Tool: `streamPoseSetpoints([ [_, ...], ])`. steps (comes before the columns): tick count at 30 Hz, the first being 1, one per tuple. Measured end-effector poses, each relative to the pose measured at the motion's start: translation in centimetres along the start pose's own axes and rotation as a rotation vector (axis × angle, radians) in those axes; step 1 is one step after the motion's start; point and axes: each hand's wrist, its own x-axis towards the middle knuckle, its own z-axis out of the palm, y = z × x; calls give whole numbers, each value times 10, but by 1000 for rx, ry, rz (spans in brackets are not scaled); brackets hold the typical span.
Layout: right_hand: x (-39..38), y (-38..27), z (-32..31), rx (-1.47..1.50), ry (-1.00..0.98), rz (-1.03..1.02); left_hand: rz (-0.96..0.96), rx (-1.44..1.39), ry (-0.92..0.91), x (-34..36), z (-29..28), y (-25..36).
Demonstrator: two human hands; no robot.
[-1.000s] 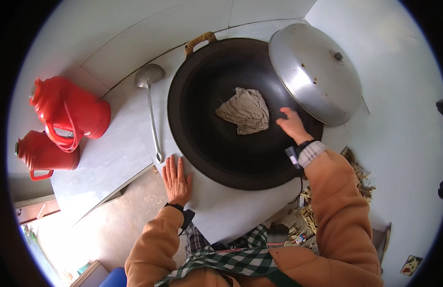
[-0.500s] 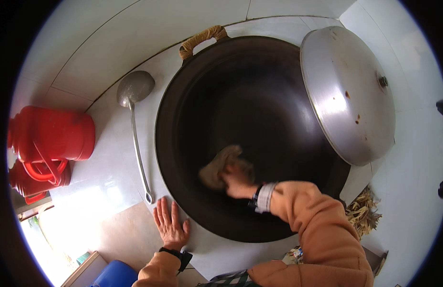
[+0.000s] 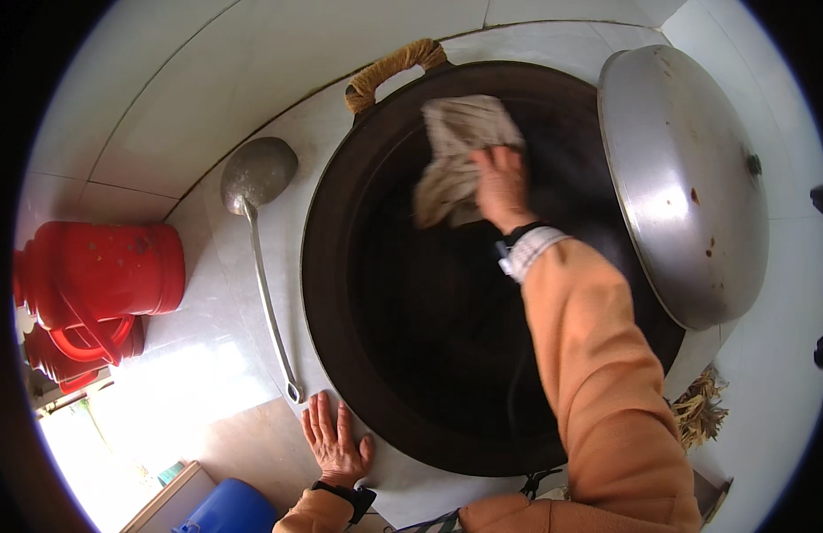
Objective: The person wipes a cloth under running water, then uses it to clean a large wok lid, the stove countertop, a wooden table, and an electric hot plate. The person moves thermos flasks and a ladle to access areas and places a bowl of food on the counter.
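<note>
My right hand [image 3: 502,186] grips a greyish-beige cloth [image 3: 469,133] and presses it against the far inner wall of a large dark wok [image 3: 376,373]. The cloth is slightly smeared by motion. On the wok's far left rim is a handle [image 3: 395,71] wrapped in straw-coloured rope. My left hand [image 3: 336,440] lies flat on the tiled counter [image 3: 252,329], fingers spread, beside the wok's near left rim. Just beyond its fingertips ends the long handle of a metal ladle [image 3: 259,173], which rests on the counter left of the wok.
A large domed metal lid [image 3: 687,186] leans on the wok's right rim. Red thermos flasks [image 3: 118,266] stand at the left. A blue container [image 3: 227,508] is at the lower left, and a dry straw bundle [image 3: 698,409] at the lower right. Tiled walls rise behind.
My right hand has swept the cloth from the wok's near side up to its far wall, arm stretched out. My left hand stays on the counter; the view has shifted slightly.
</note>
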Motion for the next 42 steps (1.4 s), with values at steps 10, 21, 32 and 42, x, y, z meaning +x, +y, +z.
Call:
streamPoseSetpoints([
  [10, -225, 43, -108, -92, -1360, -186, 7, -21, -29, 5, -9, 5],
  [21, -103, -197, -48, 767, -509, -376, -11, -23, -24, 2, -3, 0],
  [32, 73, -40, -48, 123, -78, 132, 16, -18, -13, 1, -2, -2],
  [42, -14, 53, -33, 195, 309, 644, 29, -11, -2, 0, 0, -3],
])
